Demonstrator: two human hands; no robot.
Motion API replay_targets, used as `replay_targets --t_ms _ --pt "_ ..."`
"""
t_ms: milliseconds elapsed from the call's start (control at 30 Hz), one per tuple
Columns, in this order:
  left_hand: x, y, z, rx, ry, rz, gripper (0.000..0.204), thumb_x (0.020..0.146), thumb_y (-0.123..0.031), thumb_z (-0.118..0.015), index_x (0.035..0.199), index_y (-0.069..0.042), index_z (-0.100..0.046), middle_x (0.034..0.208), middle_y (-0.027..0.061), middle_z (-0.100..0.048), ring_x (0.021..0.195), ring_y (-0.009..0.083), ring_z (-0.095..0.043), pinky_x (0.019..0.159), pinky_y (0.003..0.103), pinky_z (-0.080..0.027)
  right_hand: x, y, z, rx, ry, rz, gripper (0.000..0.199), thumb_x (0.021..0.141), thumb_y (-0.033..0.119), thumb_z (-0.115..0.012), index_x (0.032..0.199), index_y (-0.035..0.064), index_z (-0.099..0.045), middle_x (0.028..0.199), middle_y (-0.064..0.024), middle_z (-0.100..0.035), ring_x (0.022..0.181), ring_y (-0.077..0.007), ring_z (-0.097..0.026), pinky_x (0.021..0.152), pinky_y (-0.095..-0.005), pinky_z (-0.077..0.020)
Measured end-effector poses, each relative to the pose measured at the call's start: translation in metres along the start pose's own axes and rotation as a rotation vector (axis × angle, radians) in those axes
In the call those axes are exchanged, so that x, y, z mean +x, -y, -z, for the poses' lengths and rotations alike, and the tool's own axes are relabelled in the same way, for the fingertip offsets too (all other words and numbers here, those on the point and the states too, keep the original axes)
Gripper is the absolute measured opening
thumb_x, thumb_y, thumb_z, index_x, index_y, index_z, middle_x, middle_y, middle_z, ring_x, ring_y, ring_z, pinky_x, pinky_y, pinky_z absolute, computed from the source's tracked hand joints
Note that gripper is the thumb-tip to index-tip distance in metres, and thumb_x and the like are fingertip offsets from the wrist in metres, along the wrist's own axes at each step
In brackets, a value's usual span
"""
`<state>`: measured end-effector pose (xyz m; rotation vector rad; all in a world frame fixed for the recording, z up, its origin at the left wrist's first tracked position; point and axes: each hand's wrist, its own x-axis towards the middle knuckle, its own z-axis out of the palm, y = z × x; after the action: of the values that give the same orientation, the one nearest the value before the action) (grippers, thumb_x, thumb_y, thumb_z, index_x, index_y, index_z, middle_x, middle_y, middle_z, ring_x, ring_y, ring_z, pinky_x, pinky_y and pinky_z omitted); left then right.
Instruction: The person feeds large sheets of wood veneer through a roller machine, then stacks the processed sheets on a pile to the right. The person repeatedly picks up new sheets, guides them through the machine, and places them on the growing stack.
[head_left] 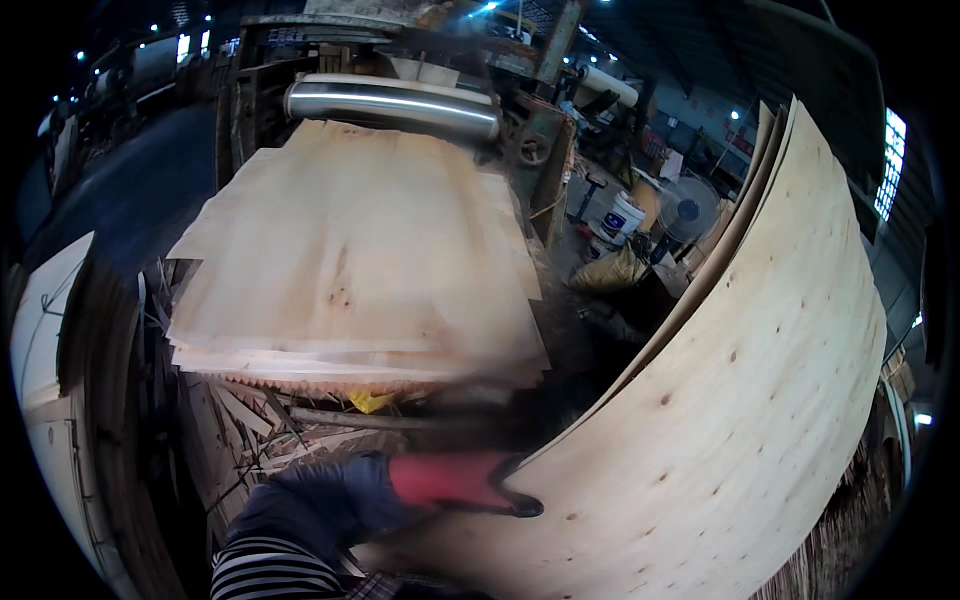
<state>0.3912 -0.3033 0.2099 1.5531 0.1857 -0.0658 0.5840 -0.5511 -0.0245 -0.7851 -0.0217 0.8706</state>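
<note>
Several large, thin, pale wood veneer sheets stand bent and tilted on my right, sweeping from the lower middle up to the far right. My left hand, in a red glove with dark fingertips, is closed on their near left edge. Blur softens the glove, but its dark fingertips lie over the sheet's face. My right hand does not show. Ahead of me lies a stack of similar veneer with uneven edges, its top sheet brown-streaked and knotted.
A shiny metal roller on a machine frame spans the stack's far end. Wood scraps litter the floor below the stack. To its right stand a white bucket and a fan. More boards stand along the left.
</note>
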Motion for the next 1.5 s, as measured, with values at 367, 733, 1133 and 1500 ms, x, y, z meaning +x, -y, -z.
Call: replay_targets --t_ms 367,733,1133,1500 --pt "-0.264 0.032 0.011 0.032 -0.330 -0.061 0.056 0.075 -0.014 -0.065 0.122 -0.001 -0.038 0.110 0.0067 -0.053 0.097 0.0128 -0.049 0.085 0.027 -0.038 -0.091 -0.128 -0.062 0.023 0.167 -0.058 0.066 0.085 0.052 -0.033 0.130 0.0034 -0.026 0.129 -0.0095 -0.037 0.114 -0.0256 -0.039 0.096 -0.0385 -0.0324" --pt "-0.477 0.223 0.147 -0.286 -1.303 -0.145 0.027 0.077 -0.007 -0.060 0.101 0.004 -0.054 0.090 0.0077 -0.060 0.079 0.0127 -0.058 0.068 0.026 -0.048 -0.106 -0.230 -0.134 0.121 0.433 -0.175 0.067 0.085 0.053 -0.033 0.129 0.0033 -0.027 0.128 -0.0095 -0.038 0.113 -0.0255 -0.040 0.095 -0.0382 -0.0327" --pt "-0.479 0.205 0.281 0.241 -1.252 0.061 0.029 0.078 -0.010 -0.058 0.103 0.005 -0.052 0.089 0.0113 -0.061 0.083 0.0183 -0.058 0.074 0.029 -0.047 -0.081 -0.229 -0.263 -0.023 0.199 0.055 0.061 0.088 0.048 -0.029 0.123 -0.0014 -0.036 0.119 -0.0138 -0.045 0.105 -0.0257 -0.047 0.088 -0.0364 -0.0389" --pt "-0.429 0.189 0.465 1.315 -1.342 0.786 0.058 0.076 -0.046 -0.052 0.115 -0.003 -0.048 0.103 0.0218 -0.055 0.098 0.0326 -0.052 0.086 0.037 -0.040 0.097 -0.273 -0.362 -0.458 -0.038 0.442 0.056 0.088 0.041 -0.037 0.126 -0.0005 -0.033 0.129 -0.0116 -0.036 0.115 -0.0186 -0.037 0.094 -0.0323 -0.0302"
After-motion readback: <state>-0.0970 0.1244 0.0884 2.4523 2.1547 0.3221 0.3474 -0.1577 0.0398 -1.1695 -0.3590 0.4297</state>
